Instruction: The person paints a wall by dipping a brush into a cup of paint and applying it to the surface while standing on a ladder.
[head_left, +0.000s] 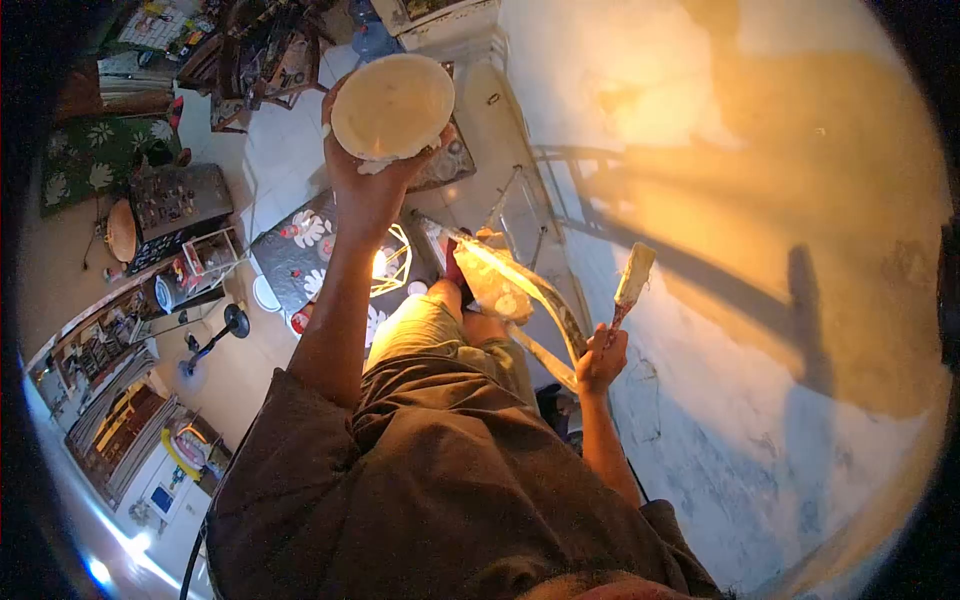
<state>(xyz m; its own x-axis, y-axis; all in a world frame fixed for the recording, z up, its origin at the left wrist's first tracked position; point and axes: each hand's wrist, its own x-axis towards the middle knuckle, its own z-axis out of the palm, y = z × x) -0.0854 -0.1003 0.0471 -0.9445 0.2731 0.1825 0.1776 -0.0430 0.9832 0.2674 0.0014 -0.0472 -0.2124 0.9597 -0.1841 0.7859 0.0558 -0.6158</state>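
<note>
My left hand [365, 185] is raised in front of me, its fingers wrapped around a round paint container [392, 105]. Pale, cream-coloured paint shows in it, with smears along the rim. My right hand [602, 358] grips the handle of a paintbrush [633, 275] close to the wall [740, 230]. The brush points upward, its wide bristles coated in the same pale colour and apart from the wall. A large patch of the wall looks yellowish under warm light, while the lower part is white and bluish with blotches.
A ladder [535, 285] stands by my legs, well above the tiled floor. Below are a glowing lamp [380, 265] on a dark floral mat, a black fan [236, 320], wooden chairs [270, 55], a dark cabinet [180, 200] and a blue water bottle [372, 40].
</note>
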